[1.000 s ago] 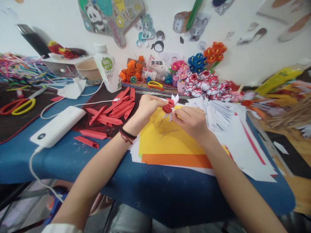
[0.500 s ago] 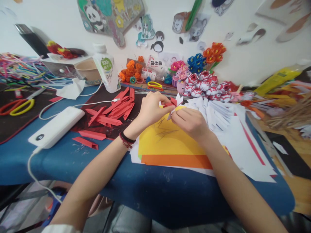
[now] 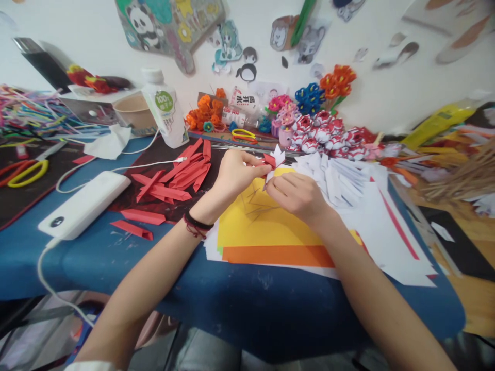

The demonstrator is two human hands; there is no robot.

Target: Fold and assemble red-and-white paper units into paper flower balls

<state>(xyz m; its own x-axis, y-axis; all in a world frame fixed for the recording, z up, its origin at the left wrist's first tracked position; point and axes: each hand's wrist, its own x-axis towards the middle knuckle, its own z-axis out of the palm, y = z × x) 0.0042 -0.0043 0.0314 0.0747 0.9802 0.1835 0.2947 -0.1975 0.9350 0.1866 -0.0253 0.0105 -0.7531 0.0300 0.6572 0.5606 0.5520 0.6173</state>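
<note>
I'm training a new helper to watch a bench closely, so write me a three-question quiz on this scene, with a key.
1. Multiple choice: what is the left hand pinching?
A) scissors
B) red and white folded paper
C) a bottle

2. True or false: most of the loose red strips lie on the dark mat.

3. Fill in: along the edge nearest the person, the yellow sheet is bordered by a sheet coloured ____.

Key: 1 B; 2 true; 3 orange.
</note>
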